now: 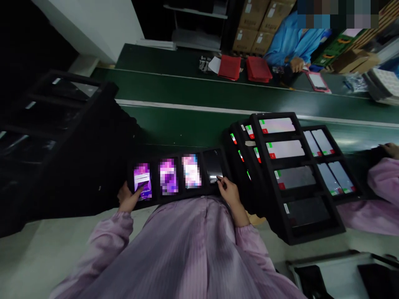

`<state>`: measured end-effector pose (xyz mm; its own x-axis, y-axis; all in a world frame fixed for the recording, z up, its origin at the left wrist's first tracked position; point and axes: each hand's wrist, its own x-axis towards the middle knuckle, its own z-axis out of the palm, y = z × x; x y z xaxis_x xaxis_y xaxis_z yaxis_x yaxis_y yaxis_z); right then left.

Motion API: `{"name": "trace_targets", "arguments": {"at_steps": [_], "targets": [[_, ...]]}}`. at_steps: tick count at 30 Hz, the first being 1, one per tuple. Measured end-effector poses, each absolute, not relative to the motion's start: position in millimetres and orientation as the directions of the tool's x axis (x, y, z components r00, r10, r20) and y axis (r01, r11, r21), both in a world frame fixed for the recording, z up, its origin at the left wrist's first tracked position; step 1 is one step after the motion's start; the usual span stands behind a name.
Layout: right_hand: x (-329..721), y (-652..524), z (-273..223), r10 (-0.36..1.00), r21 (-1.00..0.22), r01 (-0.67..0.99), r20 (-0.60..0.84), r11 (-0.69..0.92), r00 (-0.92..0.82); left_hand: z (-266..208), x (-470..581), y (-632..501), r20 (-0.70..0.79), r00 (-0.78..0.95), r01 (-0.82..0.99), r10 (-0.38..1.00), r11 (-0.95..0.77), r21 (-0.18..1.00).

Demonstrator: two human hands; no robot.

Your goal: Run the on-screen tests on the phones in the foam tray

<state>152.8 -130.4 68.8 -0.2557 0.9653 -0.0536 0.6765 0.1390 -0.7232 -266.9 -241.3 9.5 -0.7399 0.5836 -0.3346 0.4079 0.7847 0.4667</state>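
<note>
A black tray [155,182] lies in front of my body with phones side by side in its slots. My left hand [127,197] wraps the tray's left end, its thumb over the lit purple screen of the leftmost phone [142,174]. Two more lit phones, a purple phone [168,176] and a pink and white phone [191,170], sit in the middle slots. My right hand [230,192] has its fingers drawn together at the lower end of the dark-screened phone [213,164] in the right slot. Whatever those fingertips pinch is too small to make out.
Stacked black trays [282,166] of phones rise close on my right, another tray [332,160] beyond. A tall black tray stack [71,124] stands left. Across the green bench [187,93] are red pouches [230,67] and a person in blue [288,39]; a pink sleeve [385,178] shows far right.
</note>
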Motion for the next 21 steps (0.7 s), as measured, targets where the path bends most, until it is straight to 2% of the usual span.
{"name": "trace_targets", "arguments": {"at_steps": [7,15,21], "targets": [[141.5,-119.0,74.3,0.916,-0.663,0.719,-0.126,0.208,-0.382,-17.4,-286.8,-252.8,-0.268,-0.696,0.494,0.666,0.715,0.495],[139.3,-112.8,78.5,0.904,-0.582,0.775,-0.15,0.247,-0.401,-42.7,-304.2,-259.0,-0.277,-0.649,0.506,0.709,0.673,0.539],[133.1,-99.6,83.4,0.908,-0.518,0.833,-0.228,0.193,-0.352,-49.7,-307.3,-262.5,-0.264,-0.63,0.521,0.73,0.65,0.554]]}}
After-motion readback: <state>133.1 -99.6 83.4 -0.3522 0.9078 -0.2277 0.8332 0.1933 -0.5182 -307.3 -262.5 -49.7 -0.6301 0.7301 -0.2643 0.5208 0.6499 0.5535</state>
